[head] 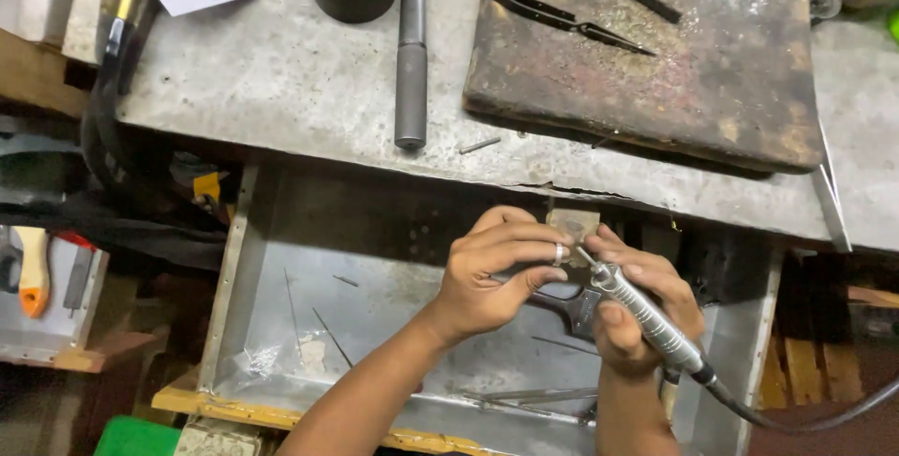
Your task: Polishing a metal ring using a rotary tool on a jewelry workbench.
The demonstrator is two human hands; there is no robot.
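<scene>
A small silver ring (pixel 559 254) is pinched upright at centre, near the bench's wooden peg. A knurled metal rotary handpiece (pixel 646 318) is angled against it from the right, its cable trailing right.

Jeweller's workshop — scarred metal bench (pixel 281 91), rotary handpiece (pixel 646 320)

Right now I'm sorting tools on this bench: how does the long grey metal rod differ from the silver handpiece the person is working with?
The long grey metal rod lies untouched on the bench top; the silver knurled rotary handpiece is gripped in the right hand. The rod lies nearly straight up the picture; the handpiece slants, its tip toward a small silver ring pinched in the left hand. A dark cable trails from the handpiece; the rod has none. Both are slim metal cylinders.
</scene>
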